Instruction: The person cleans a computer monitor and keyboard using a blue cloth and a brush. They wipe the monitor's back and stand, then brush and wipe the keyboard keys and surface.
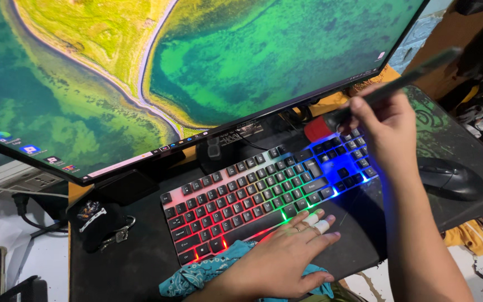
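Brush held over the far right end of a lit keyboard, other hand flat on a cloth

The right hand [384, 126] pinches a long thin brush [403, 81] between its fingers, the red-banded tip over the upper right keys of the backlit keyboard [252, 198], which lies slantwise mid-desk under the monitor [169, 67]. The left hand [280, 260] rests open, fingers spread and flat, on a teal patterned cloth [197, 274] at the desk's near edge, fingertips just beside the keyboard's front rim. A black mouse [451, 178] sits near the desk's right edge, right of the keyboard. A dark pouch with keys [99, 221] lies toward the left edge
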